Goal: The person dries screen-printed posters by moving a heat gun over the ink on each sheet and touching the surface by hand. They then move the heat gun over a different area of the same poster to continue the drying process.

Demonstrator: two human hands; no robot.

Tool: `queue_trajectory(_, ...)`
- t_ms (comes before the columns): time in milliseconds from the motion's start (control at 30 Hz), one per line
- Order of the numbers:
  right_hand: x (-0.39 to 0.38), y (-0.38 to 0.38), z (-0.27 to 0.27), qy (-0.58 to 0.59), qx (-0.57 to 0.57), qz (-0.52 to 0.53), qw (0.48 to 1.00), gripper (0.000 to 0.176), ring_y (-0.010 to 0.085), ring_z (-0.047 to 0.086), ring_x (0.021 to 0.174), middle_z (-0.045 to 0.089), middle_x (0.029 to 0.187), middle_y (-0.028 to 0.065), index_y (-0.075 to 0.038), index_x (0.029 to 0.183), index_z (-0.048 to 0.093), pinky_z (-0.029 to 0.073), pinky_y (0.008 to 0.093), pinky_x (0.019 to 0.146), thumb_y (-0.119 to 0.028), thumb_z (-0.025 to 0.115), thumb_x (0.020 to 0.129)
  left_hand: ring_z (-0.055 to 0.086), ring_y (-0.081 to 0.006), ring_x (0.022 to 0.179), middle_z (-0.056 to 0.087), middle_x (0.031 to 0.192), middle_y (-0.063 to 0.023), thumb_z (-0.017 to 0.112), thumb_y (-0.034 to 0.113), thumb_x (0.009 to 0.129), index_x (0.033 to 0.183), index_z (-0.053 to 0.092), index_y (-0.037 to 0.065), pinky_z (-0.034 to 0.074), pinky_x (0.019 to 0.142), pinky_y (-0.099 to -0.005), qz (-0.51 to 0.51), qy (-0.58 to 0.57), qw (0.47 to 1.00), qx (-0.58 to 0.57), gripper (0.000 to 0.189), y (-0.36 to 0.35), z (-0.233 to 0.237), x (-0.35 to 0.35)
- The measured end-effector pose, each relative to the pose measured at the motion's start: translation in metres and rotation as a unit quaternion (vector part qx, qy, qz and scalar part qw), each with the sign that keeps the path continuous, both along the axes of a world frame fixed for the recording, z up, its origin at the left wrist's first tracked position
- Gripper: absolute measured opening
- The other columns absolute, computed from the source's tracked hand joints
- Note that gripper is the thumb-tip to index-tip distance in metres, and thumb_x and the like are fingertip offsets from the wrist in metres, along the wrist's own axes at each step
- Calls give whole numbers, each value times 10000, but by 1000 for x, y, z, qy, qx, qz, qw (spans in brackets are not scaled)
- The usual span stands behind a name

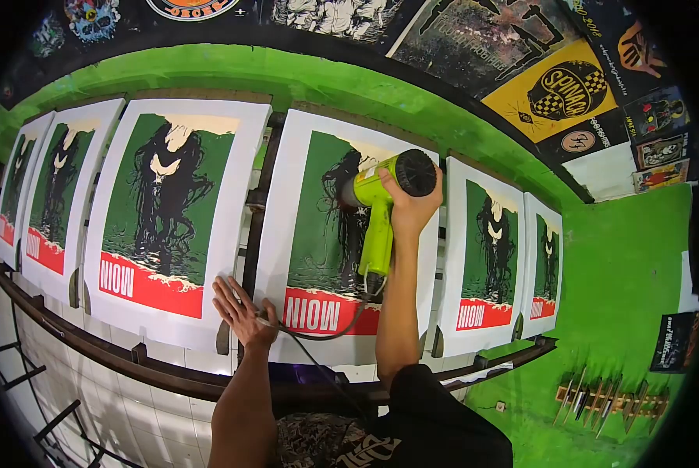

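Observation:
My right hand is wrapped round the body of a lime-green heat gun with a black rear grille. Its nozzle points left and down, close over the dark figure on a printed white panel. A grey power cord loops from the handle past my left thumb and down toward my body. My left hand has its fingers spread at the lower right corner of the neighbouring print, with the cord crossing near the thumb. Both prints carry green, black, cream and red artwork with "MOIN" lettering.
Further matching prints stand in the row, at the left and right, on boards over a dark metal rail. Posters cover the upper wall. A rack of tools is on the green surface at lower right.

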State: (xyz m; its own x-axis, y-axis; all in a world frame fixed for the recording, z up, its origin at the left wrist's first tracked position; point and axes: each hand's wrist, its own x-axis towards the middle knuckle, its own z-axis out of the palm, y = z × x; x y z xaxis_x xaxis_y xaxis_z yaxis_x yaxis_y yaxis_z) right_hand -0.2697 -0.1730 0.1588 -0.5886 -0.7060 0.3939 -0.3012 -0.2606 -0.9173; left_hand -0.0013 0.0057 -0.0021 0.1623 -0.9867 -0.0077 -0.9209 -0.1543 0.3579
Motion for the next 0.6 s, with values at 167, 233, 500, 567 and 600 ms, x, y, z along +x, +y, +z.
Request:
queue_trajectory(167,-2,-4,-3,6,8,-11,1000,578,165,663,902,693,1025,75,11,1164,619,544,305,873,-52,940,687,-5,-394,1605,27,1716,-264,545,300,872,1639,56,-33,5,1289,-540,0,0,1000,14,969,1,1,-1)
queue_trajectory(233,-1,-7,-3,33,-1,-25,999,580,167,661,903,692,1027,74,10,1165,619,544,304,874,-51,941,686,-5,-392,1606,29,1716,-263,545,301,871,1639,61,-34,5,1290,-540,6,-2,1000,21,967,-2,1,0)
queue_trajectory(500,-2,-6,-4,3,-2,31,1000,599,176,663,909,691,1024,82,16,1173,615,545,315,881,-58,948,680,-3,-389,1607,33,1716,-263,540,313,875,1641,60,-27,7,1290,-540,3,-7,1000,13,966,0,-1,0)
queue_trajectory(567,-2,-5,-5,9,11,20,1000,599,176,664,910,691,1024,82,16,1173,615,546,315,882,-59,948,681,-2,-391,1606,35,1715,-264,540,313,876,1641,58,-26,7,1289,-542,0,-1,1000,6,966,1,-1,0)
queue_trajectory(600,-1,-5,-4,13,21,9,1000,599,177,664,911,692,1023,82,16,1173,615,546,315,882,-60,949,681,-2,-393,1606,37,1715,-265,540,314,877,1642,56,-25,7,1289,-544,-3,3,1000,-2,967,1,-1,1)
